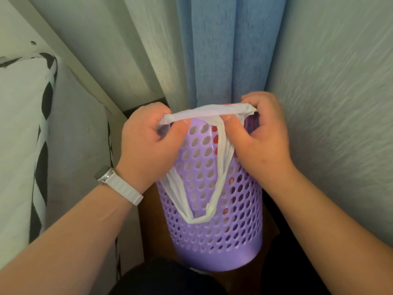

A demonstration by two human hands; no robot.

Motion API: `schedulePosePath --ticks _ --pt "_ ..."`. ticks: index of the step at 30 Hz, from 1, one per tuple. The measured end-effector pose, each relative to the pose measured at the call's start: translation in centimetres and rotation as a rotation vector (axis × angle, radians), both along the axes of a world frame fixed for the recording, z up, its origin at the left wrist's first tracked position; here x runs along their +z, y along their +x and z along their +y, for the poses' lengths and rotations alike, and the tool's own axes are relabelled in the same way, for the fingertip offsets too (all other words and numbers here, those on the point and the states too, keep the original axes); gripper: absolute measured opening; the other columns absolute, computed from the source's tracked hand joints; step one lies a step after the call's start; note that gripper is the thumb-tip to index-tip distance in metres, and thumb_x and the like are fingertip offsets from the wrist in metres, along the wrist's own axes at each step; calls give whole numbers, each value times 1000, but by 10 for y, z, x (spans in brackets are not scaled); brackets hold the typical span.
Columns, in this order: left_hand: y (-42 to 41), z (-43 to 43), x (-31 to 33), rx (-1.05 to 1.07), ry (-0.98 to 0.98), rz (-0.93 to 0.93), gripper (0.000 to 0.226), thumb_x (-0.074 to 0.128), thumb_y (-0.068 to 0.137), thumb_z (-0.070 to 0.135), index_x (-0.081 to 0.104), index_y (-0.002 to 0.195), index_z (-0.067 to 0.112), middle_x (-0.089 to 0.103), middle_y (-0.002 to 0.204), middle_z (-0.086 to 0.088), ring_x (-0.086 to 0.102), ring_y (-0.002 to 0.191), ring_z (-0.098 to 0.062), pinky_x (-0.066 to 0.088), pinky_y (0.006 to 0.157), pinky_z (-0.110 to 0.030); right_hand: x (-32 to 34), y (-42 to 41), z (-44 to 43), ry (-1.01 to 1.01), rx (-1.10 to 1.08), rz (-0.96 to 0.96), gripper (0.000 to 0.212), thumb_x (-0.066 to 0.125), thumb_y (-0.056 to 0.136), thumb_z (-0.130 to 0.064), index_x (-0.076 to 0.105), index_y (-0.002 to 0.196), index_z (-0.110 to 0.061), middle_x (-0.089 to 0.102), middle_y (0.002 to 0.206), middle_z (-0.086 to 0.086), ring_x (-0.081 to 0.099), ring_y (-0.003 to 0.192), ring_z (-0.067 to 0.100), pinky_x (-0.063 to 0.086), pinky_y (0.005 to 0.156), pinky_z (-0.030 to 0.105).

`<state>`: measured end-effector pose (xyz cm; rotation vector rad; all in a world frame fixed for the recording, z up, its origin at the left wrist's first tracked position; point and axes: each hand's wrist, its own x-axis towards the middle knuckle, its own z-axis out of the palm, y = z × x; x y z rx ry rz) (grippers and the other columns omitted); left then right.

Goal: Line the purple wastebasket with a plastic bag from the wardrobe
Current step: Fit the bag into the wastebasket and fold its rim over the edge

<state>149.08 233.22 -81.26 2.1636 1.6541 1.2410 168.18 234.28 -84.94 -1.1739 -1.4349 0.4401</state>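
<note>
Head view, item one: my left hand, fingers curled closed on the left end of the white plastic bag. A white watch sits on that wrist.

Item two: my right hand, likewise pinched shut on the bag's right end. The bag's mouth is stretched taut between both hands, right at the rim of the purple wastebasket. One handle loop hangs loose down the basket's near side, outside it; red print shows through the holes, so some of the bag appears to be inside.

Step in hand, as I judge it: fitting the bag's mouth over the rim. Next move calls for spreading the opening wider and folding it down around the rim all the way round.

Surroundings: basket stands upright on a dark floor, in a narrow corner. Blue curtain behind, pale textured wall to the right, black-and-white patterned bedding to the left.
</note>
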Motion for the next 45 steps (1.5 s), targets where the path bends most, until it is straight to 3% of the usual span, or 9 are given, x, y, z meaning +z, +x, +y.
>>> schedulePosePath --ticks 5,10,17,20,24,28,36,41,45 --pt "2 0 1 -41 -12 96 35 50 87 40 59 77 7 51 68 1 50 67 -19 45 64 -44 -2 0 -1 -61 -36 -31 21 59 81 -41 48 84 -23 42 84 -13 48 82 18 44 73 41" --pt "10 -6 3 -71 54 285 34 53 87 44 68 104 19 63 93 9 60 89 -21 43 86 -49 -7 -13 -3 -11 -37 -135 27 62 78 -42 54 86 -18 46 87 -3 48 83 21 41 72 45" --pt "3 0 -4 -27 58 363 32 52 91 42 64 84 14 60 75 1 56 73 -23 45 71 -44 -11 -14 -2 -20 58 -136 22 66 83 -37 64 94 -18 54 93 -3 53 89 19 43 80 34" --pt "1 4 -2 50 70 331 27 51 86 38 54 71 15 43 65 7 44 62 -19 42 60 -42 -15 -2 -2 45 112 -85 18 66 89 -21 70 102 -9 61 100 5 60 95 20 48 86 34" --pt "1 4 -3 89 52 325 30 51 87 37 54 71 12 44 62 4 44 59 -18 42 58 -41 -13 3 -2 112 72 -72 11 67 90 -2 75 96 -4 67 96 10 62 91 15 47 84 21" --pt "1 5 -4 141 0 253 33 50 86 40 55 71 11 46 61 2 46 60 -20 44 58 -42 -15 1 -3 166 97 -151 10 64 91 -3 74 94 -4 63 94 5 62 91 22 48 85 31" --pt "5 3 -5 149 -89 131 44 47 82 53 54 69 12 49 59 0 49 59 -19 48 58 -44 -20 -13 -6 267 127 -328 9 63 91 -5 71 89 -1 66 89 10 57 87 23 42 83 31" --pt "5 4 -8 154 -50 276 71 47 75 81 48 62 11 42 55 1 42 55 -19 39 53 -39 -20 -19 -10 242 158 -329 7 64 90 -5 70 90 -1 65 89 10 56 87 23 38 86 24" --pt "2 7 -8 173 -51 319 65 49 75 78 42 59 15 34 53 8 39 53 -16 29 54 -30 -17 -8 -8 220 236 -257 7 63 87 -4 70 88 -2 67 90 8 61 88 24 46 86 29"
